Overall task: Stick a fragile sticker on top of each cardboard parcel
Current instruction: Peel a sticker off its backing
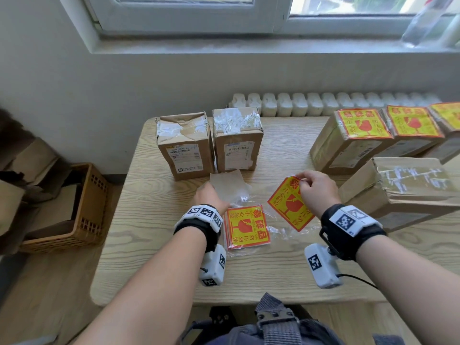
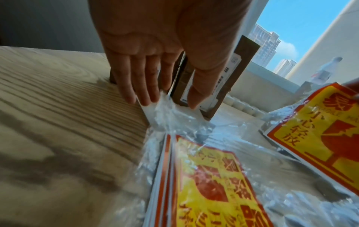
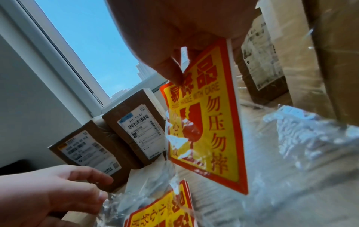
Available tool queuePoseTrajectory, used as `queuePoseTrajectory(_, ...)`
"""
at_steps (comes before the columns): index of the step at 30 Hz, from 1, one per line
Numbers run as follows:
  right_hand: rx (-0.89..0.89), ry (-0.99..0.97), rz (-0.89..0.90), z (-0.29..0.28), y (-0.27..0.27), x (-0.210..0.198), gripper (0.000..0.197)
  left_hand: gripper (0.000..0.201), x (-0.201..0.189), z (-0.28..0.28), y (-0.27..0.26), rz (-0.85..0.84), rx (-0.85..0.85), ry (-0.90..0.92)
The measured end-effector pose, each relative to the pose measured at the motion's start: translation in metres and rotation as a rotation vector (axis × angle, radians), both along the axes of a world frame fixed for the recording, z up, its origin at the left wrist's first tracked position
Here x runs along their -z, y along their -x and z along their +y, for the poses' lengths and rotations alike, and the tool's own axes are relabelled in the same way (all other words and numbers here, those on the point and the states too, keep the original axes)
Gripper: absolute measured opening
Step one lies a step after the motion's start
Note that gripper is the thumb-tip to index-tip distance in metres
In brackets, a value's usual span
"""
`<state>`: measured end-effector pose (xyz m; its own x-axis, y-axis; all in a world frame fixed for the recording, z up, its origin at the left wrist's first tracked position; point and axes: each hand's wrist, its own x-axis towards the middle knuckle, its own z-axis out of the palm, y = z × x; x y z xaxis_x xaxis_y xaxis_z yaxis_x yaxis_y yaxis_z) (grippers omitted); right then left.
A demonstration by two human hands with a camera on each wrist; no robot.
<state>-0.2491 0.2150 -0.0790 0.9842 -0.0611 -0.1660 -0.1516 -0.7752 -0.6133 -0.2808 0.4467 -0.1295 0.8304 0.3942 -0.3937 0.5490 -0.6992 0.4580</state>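
My right hand (image 1: 302, 183) pinches the top corner of a red and yellow fragile sticker (image 1: 288, 205), lifted and tilted above the table; the right wrist view shows the same sticker (image 3: 205, 122) hanging from my fingers. My left hand (image 1: 207, 195) is flat, with straight fingers (image 2: 143, 95) touching a white backing sheet (image 1: 227, 183). A stack of stickers (image 1: 246, 226) lies in a clear plastic bag between my wrists. Two upright parcels (image 1: 183, 143) (image 1: 236, 138) and a large parcel (image 1: 403, 188) at the right have bare tops. Three parcels (image 1: 353, 135) at the back right carry stickers.
The wooden table (image 1: 161, 270) has open surface near its front edge. On the floor to the left stands a wicker basket (image 1: 69, 207). A white radiator (image 1: 323, 103) runs behind the table, under the window sill with a plastic bottle (image 1: 428, 18).
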Motion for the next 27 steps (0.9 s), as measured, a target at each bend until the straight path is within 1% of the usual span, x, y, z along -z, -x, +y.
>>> queuePoseTrajectory(2, -0.022, 0.015, -0.014, 0.001, -0.001, -0.008, 0.031, 0.039, -0.009, 0.002, -0.004, -0.034, 0.009, -0.05)
queuePoseTrajectory(3, -0.035, 0.026, -0.02, 0.002, -0.001, -0.011, 0.031, 0.031, -0.014, 0.002, -0.006, -0.055, 0.019, -0.046)
queuePoseTrajectory(5, -0.064, 0.045, -0.033, 0.003, -0.001, -0.019, 0.029, 0.018, -0.026, 0.0, -0.012, -0.108, 0.052, 0.029)
queuePoseTrajectory(6, -0.071, 0.04, -0.043, 0.003, -0.002, -0.023, 0.028, 0.015, -0.033, -0.003, -0.015, -0.13, 0.073, 0.088)
queuePoseTrajectory(11, -0.048, -0.08, -0.151, 0.006, -0.003, -0.04, 0.018, 0.011, -0.064, -0.018, -0.03, -0.171, 0.232, 0.363)
queuePoseTrajectory(13, -0.074, -0.161, -0.147, 0.008, -0.004, -0.045, 0.016, 0.019, -0.073, -0.026, -0.033, -0.17, 0.289, 0.444)
queuePoseTrajectory(15, -0.131, -0.251, -0.087, 0.011, -0.004, -0.048, 0.012, 0.029, -0.08, -0.033, -0.034, -0.173, 0.314, 0.518)
queuePoseTrajectory(17, -0.183, -0.274, -0.04, 0.013, -0.004, -0.049, 0.014, 0.031, -0.084, -0.037, -0.036, -0.174, 0.305, 0.583)
queuePoseTrajectory(18, -0.207, -0.259, -0.037, 0.013, -0.004, -0.049, 0.017, 0.029, -0.085, -0.037, -0.036, -0.175, 0.292, 0.614)
queuePoseTrajectory(20, -0.248, -0.227, -0.036, 0.015, -0.003, -0.05, 0.016, 0.027, -0.088, -0.035, -0.037, -0.183, 0.254, 0.672)
queuePoseTrajectory(23, -0.271, -0.207, -0.035, 0.019, -0.003, -0.049, 0.013, 0.021, -0.09, -0.029, -0.037, -0.19, 0.223, 0.68)
queuePoseTrajectory(27, -0.292, -0.191, -0.045, 0.023, -0.003, -0.044, 0.014, 0.019, -0.092, -0.025, -0.034, -0.157, 0.197, 0.723)
